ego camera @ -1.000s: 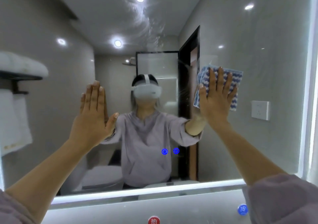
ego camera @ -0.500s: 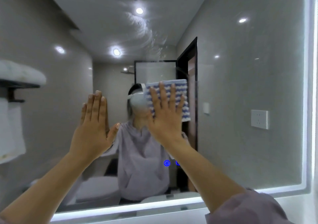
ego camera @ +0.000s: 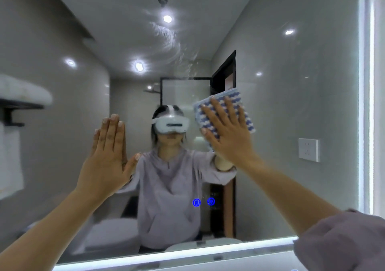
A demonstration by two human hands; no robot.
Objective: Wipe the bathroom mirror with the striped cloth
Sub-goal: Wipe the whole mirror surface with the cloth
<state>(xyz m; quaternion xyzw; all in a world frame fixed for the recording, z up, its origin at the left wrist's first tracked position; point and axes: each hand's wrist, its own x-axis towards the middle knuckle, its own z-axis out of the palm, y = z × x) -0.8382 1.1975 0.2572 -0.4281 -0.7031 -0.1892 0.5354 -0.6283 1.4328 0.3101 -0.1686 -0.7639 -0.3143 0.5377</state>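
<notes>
Head view: no brand or readable writing shows anywhere. The only marks are two blue round icons [ego camera: 203,202] glowing low in the mirror [ego camera: 291,104], side by side, and their symbols are too small to make out.

Your right hand [ego camera: 227,137] is flat and open, fingers [ego camera: 230,109] spread, palm pressing the cloth [ego camera: 239,104] against the glass. You are not gripping the cloth; it is pinned between palm and mirror. The cloth is blue and white striped and sits tilted. Its upper and right edges stick out past your fingertips, while your palm and wrist cover its lower part. It lies right of centre on the mirror, just beside the reflected headset [ego camera: 170,125] and below the reflected dark door frame [ego camera: 225,71].

Your left hand [ego camera: 108,152] is also open and flat, fingers together and pointing up, thumb out to the right. It holds nothing, and its palm rests on or right at the glass, left of the reflection; you cannot tell for certain that it touches.

Faint curved smears [ego camera: 166,35] show on the glass high up, near the reflected ceiling lights. A lit white strip [ego camera: 166,256] runs along the mirror's bottom and right edges. A white wall socket [ego camera: 308,149] is reflected to the right of the cloth, well apart from it. Folded white towels [ego camera: 23,91] on a dark shelf are reflected at the far left.
</notes>
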